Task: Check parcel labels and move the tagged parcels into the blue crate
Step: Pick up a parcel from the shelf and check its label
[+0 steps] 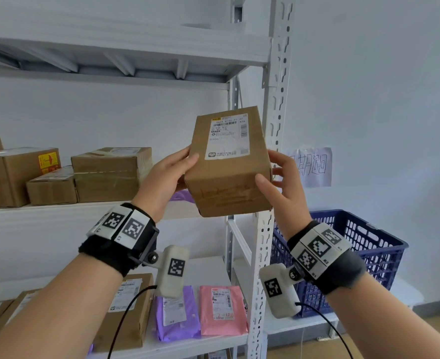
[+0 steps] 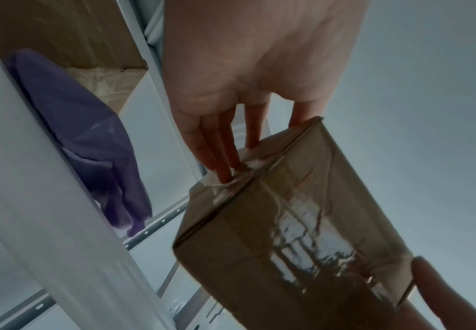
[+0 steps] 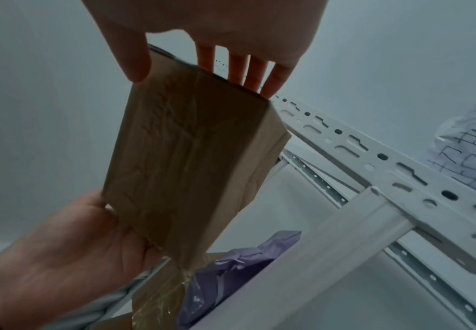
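Note:
I hold a small brown cardboard parcel (image 1: 226,174) (image 2: 290,225) (image 3: 186,169) up in front of the shelf, its white shipping label (image 1: 228,136) facing me. My left hand (image 1: 169,174) (image 2: 245,93) grips its left end, thumb on top and fingers pressed to the end face. On the right end my right hand (image 1: 281,174) (image 3: 203,55) grips it, thumb on the taped near face, fingers behind. The blue crate (image 1: 356,255) stands low at the right, beside the shelf unit, below the parcel.
A white metal shelf unit with a slotted upright (image 1: 273,151) stands just behind the parcel. Brown boxes (image 1: 84,177) sit on the middle shelf, with a purple bag (image 2: 90,138) behind my left hand. Lower shelf holds a brown parcel (image 1: 128,307), purple (image 1: 175,314) and pink mailers (image 1: 221,309). Handwritten paper (image 1: 314,167) hangs on the wall.

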### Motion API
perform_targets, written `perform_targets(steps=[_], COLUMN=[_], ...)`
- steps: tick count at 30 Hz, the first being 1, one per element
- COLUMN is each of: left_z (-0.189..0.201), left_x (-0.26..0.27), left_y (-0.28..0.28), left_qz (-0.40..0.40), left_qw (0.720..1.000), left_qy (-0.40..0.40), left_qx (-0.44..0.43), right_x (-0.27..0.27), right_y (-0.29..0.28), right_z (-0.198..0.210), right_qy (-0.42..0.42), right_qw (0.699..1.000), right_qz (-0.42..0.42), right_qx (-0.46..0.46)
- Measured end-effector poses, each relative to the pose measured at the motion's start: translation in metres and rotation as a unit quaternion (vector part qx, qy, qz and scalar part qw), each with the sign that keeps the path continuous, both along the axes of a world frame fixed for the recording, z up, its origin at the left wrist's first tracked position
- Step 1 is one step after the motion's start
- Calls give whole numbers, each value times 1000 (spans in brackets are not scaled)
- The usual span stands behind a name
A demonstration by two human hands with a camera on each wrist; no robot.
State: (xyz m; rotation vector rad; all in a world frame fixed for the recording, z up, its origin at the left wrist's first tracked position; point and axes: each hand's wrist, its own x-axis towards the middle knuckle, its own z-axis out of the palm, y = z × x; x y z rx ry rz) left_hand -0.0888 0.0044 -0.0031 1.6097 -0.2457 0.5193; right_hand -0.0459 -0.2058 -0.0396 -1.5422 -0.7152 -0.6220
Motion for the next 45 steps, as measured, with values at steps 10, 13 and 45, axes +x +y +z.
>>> perform_targets(steps=[10, 13, 45], left_z=[-19, -22, -1], left_x=[4, 4, 1], left_y=[5, 6, -8], left_qz=[0, 0, 16], left_qw=[1000, 999, 999], left_qy=[-9, -5, -37], left_qx=[-2, 39, -11], right_x=[7, 12, 18], right_y=[-3, -4, -4], right_z=[2, 2, 30], right_qy=[58, 55, 7], right_qw=[997, 998, 999], right_qz=[29, -11, 27], right_qx=[37, 5, 29])
